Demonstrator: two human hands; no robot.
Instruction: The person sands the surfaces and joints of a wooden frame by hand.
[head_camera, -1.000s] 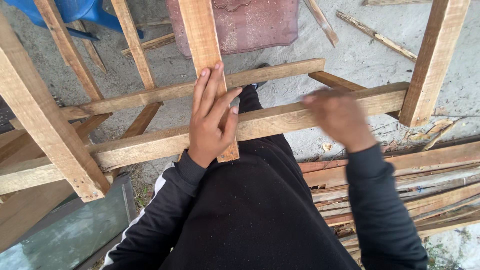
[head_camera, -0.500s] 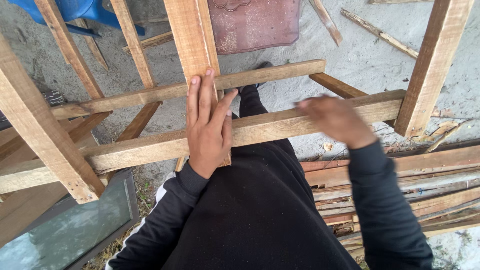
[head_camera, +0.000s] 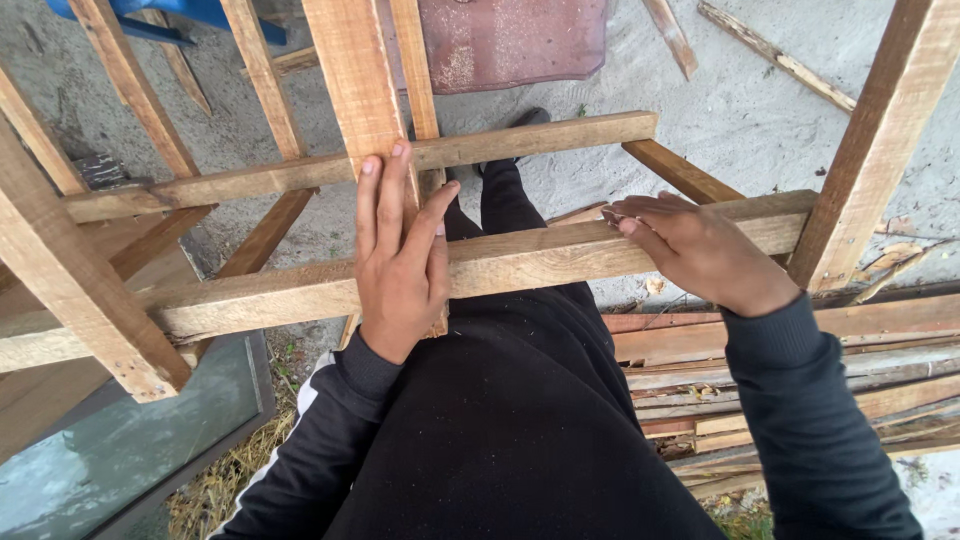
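Wood is almost everywhere in the head view. A rough wooden frame (head_camera: 130, 190) of pale bars stands right in front of the person. The left hand (head_camera: 398, 262) lies flat and open, fingers straight and close together. It presses on a short upright plank (head_camera: 362, 90) just where that plank crosses the long front rail (head_camera: 540, 262). The hand grips nothing; it only pushes down on the wood.

The right hand (head_camera: 700, 250) rests on top of the same front rail, further along to the right. Its fingers bend a little over the far edge of the rail. It holds nothing else.

A second rail (head_camera: 520, 140) runs behind the first one, and the plank lies over it too. A thick post (head_camera: 880, 130) stands at the right end of the front rail.

Under the frame is grey sandy ground (head_camera: 760, 110). A reddish-brown flat sheet (head_camera: 510, 40) lies on it at the top. A bit of something blue (head_camera: 190, 12) shows in the top left corner. A stack of old boards (head_camera: 800, 370) lies low on the right. A pane of greenish glass (head_camera: 120, 450) sits at the bottom left, with dry grass (head_camera: 225, 480) beside it. The person's black trousers (head_camera: 500, 420) fill the middle.
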